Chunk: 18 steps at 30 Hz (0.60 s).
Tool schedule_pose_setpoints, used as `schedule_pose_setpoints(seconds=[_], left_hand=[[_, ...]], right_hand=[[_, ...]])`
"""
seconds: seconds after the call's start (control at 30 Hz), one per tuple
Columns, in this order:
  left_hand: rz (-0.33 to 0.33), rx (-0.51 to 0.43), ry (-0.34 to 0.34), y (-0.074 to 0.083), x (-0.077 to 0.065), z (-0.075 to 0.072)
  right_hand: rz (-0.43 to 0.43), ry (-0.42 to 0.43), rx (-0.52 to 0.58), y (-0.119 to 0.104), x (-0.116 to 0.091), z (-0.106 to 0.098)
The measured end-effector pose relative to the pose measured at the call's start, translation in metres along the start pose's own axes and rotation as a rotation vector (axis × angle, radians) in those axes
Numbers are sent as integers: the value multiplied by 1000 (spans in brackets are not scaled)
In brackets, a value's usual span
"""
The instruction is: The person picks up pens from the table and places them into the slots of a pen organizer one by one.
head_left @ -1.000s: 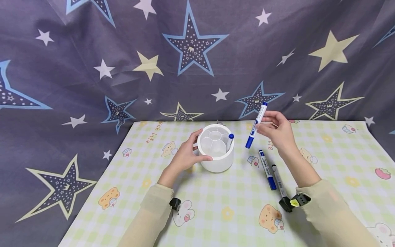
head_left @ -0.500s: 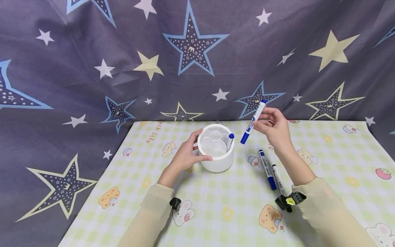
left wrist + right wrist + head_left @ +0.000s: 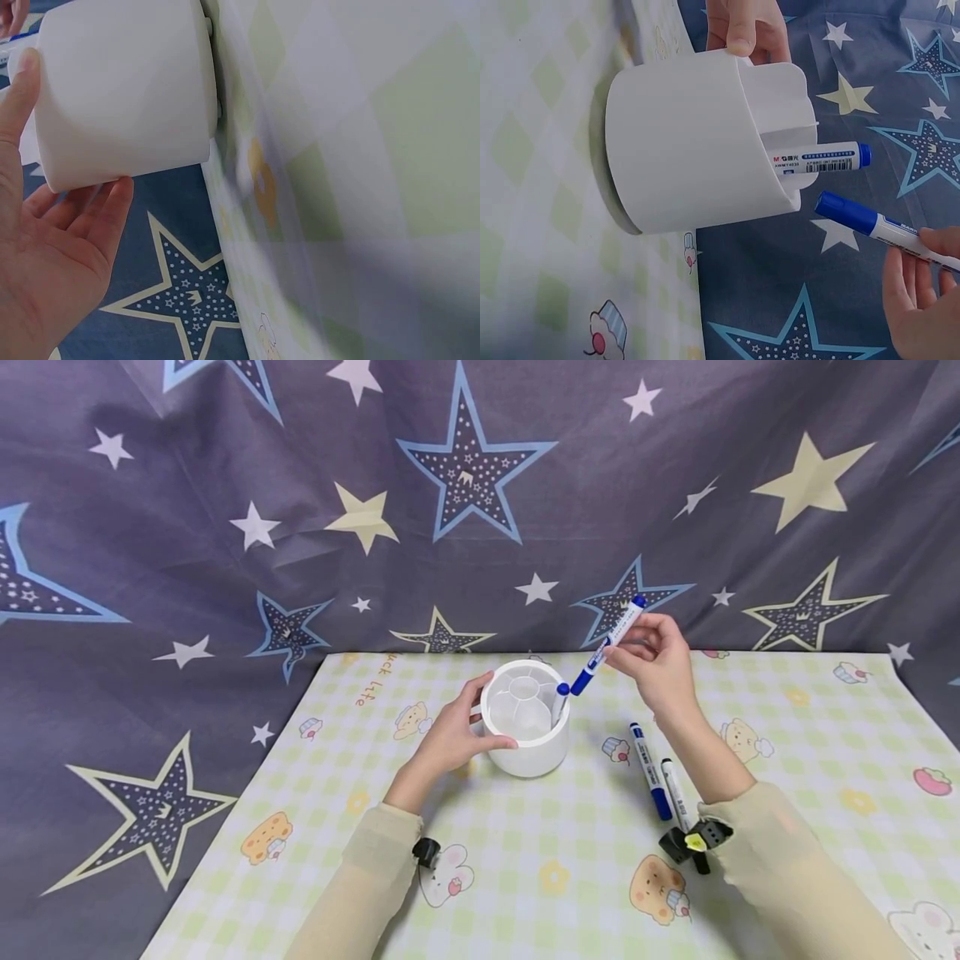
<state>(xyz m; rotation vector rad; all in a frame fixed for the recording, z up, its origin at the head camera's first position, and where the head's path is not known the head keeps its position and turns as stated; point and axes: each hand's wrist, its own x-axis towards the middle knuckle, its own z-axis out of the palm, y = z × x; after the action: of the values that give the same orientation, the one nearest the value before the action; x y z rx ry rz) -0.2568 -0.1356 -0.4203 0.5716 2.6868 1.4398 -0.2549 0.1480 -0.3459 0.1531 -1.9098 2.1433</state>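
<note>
A round white pen holder point(image 3: 528, 758) with inner compartments stands on the table. My left hand point(image 3: 452, 731) grips its left side, thumb on the near rim and fingers around the outside. One blue-ended whiteboard marker point(image 3: 817, 159) stands in a compartment at the holder's right. My right hand point(image 3: 660, 664) pinches another blue-capped marker point(image 3: 609, 643) between thumb and fingers. That marker slants, its blue cap low and close to the holder's right rim; in the right wrist view a gap shows between cap and holder. In the left wrist view the holder's side point(image 3: 124, 94) hides most of the right hand.
On the cloth right of the holder lie a blue-capped marker point(image 3: 650, 772) and a black-capped marker point(image 3: 677, 793), the latter partly hidden by the right wrist camera point(image 3: 686, 842). A star-patterned curtain point(image 3: 480, 577) hangs behind the checked tablecloth point(image 3: 555, 827).
My right hand has moved left and slightly up, bringing its marker toward the holder's rim and tilting it more. The left hand and the pen holder have stayed in place.
</note>
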Motion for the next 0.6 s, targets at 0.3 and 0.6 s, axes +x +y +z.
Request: schedule_pose_setpoints(seconds=[0.3, 0.6], left_hand=[[-9, 7, -4, 0, 1, -1], [-6, -7, -7, 1, 0, -1]], right_hand=[[-8, 19, 34, -1, 0, 10], [10, 26, 30, -2, 0, 18]])
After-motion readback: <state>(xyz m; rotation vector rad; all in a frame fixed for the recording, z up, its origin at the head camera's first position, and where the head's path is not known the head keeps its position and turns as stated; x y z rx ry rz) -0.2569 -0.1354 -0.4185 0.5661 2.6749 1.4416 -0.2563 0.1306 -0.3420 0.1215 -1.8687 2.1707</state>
